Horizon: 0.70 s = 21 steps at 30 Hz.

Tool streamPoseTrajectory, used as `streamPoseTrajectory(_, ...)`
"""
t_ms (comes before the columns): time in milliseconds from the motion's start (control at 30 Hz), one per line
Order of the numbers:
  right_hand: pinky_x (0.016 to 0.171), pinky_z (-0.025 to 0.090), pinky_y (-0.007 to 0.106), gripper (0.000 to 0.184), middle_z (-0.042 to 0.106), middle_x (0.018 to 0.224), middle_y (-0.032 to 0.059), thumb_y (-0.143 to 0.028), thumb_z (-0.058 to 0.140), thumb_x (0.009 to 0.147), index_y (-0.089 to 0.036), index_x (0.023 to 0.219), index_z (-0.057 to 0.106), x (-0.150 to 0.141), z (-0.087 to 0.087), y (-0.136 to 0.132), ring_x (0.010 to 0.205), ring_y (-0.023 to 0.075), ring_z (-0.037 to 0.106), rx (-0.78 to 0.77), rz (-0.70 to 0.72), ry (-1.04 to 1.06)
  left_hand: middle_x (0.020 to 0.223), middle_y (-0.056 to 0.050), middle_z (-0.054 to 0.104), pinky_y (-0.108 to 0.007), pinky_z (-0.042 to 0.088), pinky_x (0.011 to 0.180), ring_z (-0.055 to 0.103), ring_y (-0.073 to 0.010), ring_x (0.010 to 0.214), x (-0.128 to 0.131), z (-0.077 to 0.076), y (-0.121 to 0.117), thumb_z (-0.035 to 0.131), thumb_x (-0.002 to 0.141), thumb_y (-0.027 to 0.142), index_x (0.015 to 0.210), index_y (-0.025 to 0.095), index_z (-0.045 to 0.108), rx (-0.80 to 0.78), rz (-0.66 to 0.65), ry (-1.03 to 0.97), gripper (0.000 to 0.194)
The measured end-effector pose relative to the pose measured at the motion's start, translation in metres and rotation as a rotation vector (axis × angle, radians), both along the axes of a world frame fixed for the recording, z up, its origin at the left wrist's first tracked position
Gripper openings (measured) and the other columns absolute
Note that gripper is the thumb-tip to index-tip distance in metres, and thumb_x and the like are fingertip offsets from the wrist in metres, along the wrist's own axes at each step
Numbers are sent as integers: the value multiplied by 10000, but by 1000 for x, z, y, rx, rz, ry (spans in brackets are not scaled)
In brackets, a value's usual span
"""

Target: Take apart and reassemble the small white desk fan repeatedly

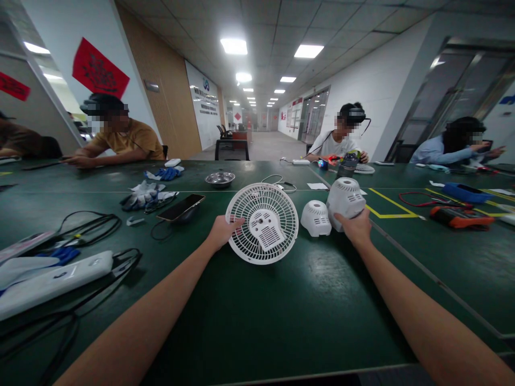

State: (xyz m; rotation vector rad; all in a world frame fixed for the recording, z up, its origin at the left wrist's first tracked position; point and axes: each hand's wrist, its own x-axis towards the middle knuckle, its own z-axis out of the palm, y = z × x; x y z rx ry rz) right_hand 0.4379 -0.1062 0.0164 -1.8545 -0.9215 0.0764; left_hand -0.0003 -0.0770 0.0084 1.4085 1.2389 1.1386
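My left hand (222, 231) grips the left rim of a round white fan grille (263, 223), thumb on the face toward me. The grille stands tilted above the table, with a vented plate at its centre. On the right, my right hand (356, 225) is closed around the lower part of a white plastic fan motor housing (346, 197) with slots in its side. Its fingers are partly hidden behind the housing. A second, similar white housing (316, 219) sits on the green table between the grille and the held one.
Left on the table (281, 316) are a phone (183, 207), gloves (144, 195), a white power strip (56, 281) and black cables. A metal bowl (220, 179) stands behind the grille. An orange multimeter (461, 219) and blue tray (466, 193) lie right. Several people sit across the table.
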Motion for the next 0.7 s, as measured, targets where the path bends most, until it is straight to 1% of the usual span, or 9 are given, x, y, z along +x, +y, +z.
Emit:
streamPoseTrajectory(67, 1000, 468, 524, 834, 646, 1248, 192, -520, 840, 520, -203, 1204, 485, -1, 1, 0, 1153, 393, 619, 2, -39, -6, 843, -83, 781, -328, 625, 673, 747, -208, 716, 1, 0, -1, 762, 845, 265, 921, 124, 731, 28, -6, -15, 163)
streamPoseTrajectory(100, 994, 471, 526, 811, 655, 1229, 194, -527, 838, 527, -199, 1184, 494, -2, 3, -1, 1141, 393, 626, 27, -62, -10, 842, -84, 780, -329, 625, 669, 745, -208, 711, 1, 0, -1, 761, 845, 263, 926, 123, 732, 38, -11, -20, 164)
streamPoseTrajectory(200, 957, 488, 512, 768, 679, 1162, 182, -550, 818, 569, -194, 1162, 484, -13, 14, -6, 1086, 377, 650, 186, -126, -30, 858, -88, 783, -342, 629, 676, 746, -211, 717, 1, 1, -2, 763, 842, 264, 946, 128, 736, 36, -16, -19, 173)
streamPoseTrajectory(300, 920, 505, 474, 790, 670, 1175, 168, -547, 803, 612, -195, 1211, 427, -33, 28, -12, 1077, 355, 658, 375, -106, -104, 873, -91, 784, -354, 633, 694, 750, -216, 734, 0, 1, -2, 763, 844, 277, 949, 132, 736, 31, -23, -19, 181)
streamPoseTrajectory(367, 920, 507, 457, 799, 651, 1205, 167, -534, 797, 631, -197, 1234, 395, -50, 33, -14, 1098, 344, 651, 436, -54, -142, 874, -90, 784, -358, 633, 703, 751, -219, 743, 0, 0, -1, 758, 850, 284, 953, 134, 732, 41, -34, -14, 184)
streamPoseTrajectory(433, 934, 499, 468, 784, 635, 1206, 168, -533, 790, 630, -199, 1218, 395, -68, 33, -14, 1115, 351, 634, 403, -11, -150, 881, -90, 783, -361, 632, 709, 751, -221, 752, -1, 0, -1, 755, 853, 291, 962, 134, 727, 48, -38, -3, 193)
streamPoseTrajectory(533, 965, 476, 499, 771, 596, 1224, 192, -533, 770, 631, -187, 1213, 401, -89, 27, -13, 1158, 378, 594, 221, 54, -138, 901, -93, 784, -366, 630, 721, 753, -226, 771, -2, 1, -3, 756, 853, 304, 977, 132, 722, 39, -42, 8, 215)
streamPoseTrajectory(600, 975, 467, 507, 794, 578, 1233, 203, -534, 757, 632, -177, 1239, 389, -96, 21, -11, 1167, 391, 580, 111, 97, -149, 907, -92, 784, -369, 627, 727, 754, -226, 777, -1, 4, -5, 754, 854, 309, 983, 132, 722, 28, -41, 13, 222)
streamPoseTrajectory(700, 966, 471, 493, 842, 577, 1230, 191, -550, 752, 622, -183, 1270, 361, -96, 17, -10, 1151, 388, 586, 54, 127, -171, 895, -91, 786, -368, 623, 732, 755, -226, 774, 0, 8, -8, 752, 855, 304, 971, 131, 728, 2, -26, 28, 210)
